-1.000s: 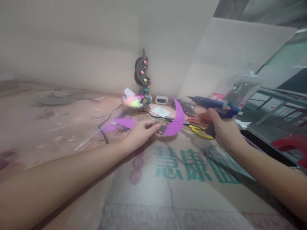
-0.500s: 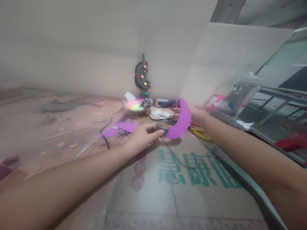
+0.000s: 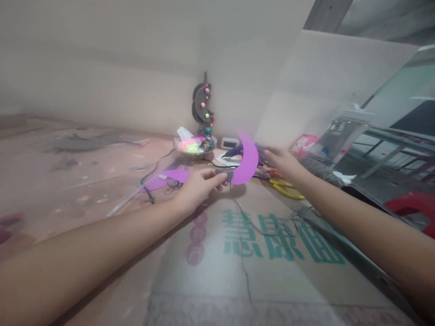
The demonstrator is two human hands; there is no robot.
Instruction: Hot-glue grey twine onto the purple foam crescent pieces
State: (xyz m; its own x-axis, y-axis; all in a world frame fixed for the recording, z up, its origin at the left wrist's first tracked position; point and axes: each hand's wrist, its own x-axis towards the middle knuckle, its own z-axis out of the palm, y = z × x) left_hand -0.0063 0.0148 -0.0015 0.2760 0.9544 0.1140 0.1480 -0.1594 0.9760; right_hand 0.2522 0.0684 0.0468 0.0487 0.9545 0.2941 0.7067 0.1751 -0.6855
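My left hand [image 3: 205,183] pinches the lower end of a purple crescent cutout [image 3: 249,160], where grey yarn [image 3: 224,174] is wrapped around it. The crescent stands upright over the cardboard, its tip curving upward. A loose strand of yarn trails down from it onto the board. Behind the crescent, my right hand [image 3: 280,162] is closed around a dark blue glue gun [image 3: 235,151], its nozzle pointing left. Part of the gun is hidden by the crescent. Yellow-handled scissors [image 3: 287,189] lie below my right hand.
Printed cardboard [image 3: 204,285] covers the near table. A clear bowl [image 3: 195,154] of colourful bits stands at the back, near a grey crescent ornament with coloured balls [image 3: 203,106]. Another purple cutout [image 3: 163,179] lies left. A grey yarn ball [image 3: 317,171] sits at the right.
My left hand has shifted the crescent slightly left and turned it. My right hand with the glue gun shows more clearly, the nozzle now a little lower and further left.
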